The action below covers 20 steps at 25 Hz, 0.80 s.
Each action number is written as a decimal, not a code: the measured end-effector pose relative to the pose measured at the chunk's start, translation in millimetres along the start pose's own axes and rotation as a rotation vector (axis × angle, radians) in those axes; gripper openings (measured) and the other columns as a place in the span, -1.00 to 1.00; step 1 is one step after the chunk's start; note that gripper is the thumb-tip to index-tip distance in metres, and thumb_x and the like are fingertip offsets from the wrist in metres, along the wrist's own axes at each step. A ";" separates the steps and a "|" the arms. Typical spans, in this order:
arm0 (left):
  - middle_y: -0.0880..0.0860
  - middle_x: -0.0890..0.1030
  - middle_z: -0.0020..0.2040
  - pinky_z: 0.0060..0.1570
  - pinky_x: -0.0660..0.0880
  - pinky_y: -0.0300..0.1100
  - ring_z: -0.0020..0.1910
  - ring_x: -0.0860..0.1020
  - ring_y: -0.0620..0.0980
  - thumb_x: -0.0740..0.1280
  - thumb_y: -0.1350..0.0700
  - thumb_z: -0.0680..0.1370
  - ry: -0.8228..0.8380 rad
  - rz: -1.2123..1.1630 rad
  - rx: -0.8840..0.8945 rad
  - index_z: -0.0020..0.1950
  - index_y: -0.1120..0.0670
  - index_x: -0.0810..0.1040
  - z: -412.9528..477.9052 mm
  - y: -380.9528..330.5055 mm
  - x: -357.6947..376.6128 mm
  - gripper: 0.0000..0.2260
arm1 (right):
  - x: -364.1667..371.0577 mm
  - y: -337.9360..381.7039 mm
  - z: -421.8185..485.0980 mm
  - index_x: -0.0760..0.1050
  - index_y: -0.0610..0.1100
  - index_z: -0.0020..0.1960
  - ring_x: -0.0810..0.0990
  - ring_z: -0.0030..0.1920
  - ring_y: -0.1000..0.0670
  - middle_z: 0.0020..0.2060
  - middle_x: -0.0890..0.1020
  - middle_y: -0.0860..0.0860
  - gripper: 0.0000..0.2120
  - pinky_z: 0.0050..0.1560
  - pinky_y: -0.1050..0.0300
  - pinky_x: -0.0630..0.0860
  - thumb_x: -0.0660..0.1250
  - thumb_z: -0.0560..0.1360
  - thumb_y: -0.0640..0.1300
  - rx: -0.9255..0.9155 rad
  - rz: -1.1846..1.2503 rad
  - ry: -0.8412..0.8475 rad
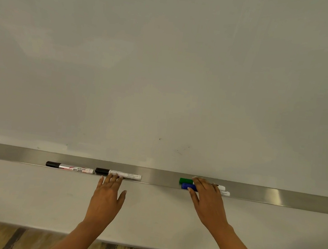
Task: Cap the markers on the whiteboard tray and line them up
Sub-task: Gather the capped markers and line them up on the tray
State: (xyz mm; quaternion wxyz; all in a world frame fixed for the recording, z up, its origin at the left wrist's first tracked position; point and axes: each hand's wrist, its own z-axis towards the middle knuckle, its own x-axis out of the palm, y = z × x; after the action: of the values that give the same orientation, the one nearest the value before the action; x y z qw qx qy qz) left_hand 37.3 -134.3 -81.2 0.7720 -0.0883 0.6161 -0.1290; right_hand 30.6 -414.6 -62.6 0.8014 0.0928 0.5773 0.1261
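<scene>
Steel tray (294, 199) holds four capped markers (70, 167): left hand (106, 198), fingers spread, at a black-capped marker (118, 174), right hand (207, 202) flat over green marker (185, 181) and blue marker (187, 186), which a shove could roll off.

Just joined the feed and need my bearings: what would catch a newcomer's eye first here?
Two hands reach up to a long metal tray under a whiteboard. The right hand rests on a green marker and a blue marker lying side by side, right of centre. The left hand touches, with straight fingers, a black-capped marker left of centre, with a second black-capped marker end to end on its left.
</scene>
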 end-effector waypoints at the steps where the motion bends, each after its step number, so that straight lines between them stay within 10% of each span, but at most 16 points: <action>1: 0.25 0.55 0.22 0.30 0.15 0.00 0.28 0.47 0.21 0.31 0.08 0.48 0.006 -0.002 0.000 0.23 0.24 0.50 0.0 -0.4 -0.6 -0.62 | -0.4 -0.5 0.1 0.49 -0.14 0.11 0.62 0.02 -0.07 0.00 0.66 -0.07 -0.29 0.10 -0.14 0.50 -0.30 0.52 0.24 0.001 0.001 -0.002; 20: 0.16 0.67 0.08 0.13 0.33 -0.01 0.10 0.61 0.12 0.16 -0.06 0.42 -0.061 0.126 0.113 0.12 0.18 0.60 -3.3 10.4 2.5 -0.55 | 13.6 78.6 24.4 0.50 -0.19 0.13 0.56 0.11 -0.11 0.06 0.63 -0.13 -0.60 0.19 -0.05 0.46 0.05 0.50 0.02 -0.230 0.192 0.174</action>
State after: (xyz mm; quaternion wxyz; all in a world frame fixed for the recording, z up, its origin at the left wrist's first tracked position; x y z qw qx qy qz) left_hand 35.5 -125.1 -87.3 0.8007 -0.0096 0.5884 -0.1119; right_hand 50.4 -335.6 -44.0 0.7379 0.0437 0.6148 0.2750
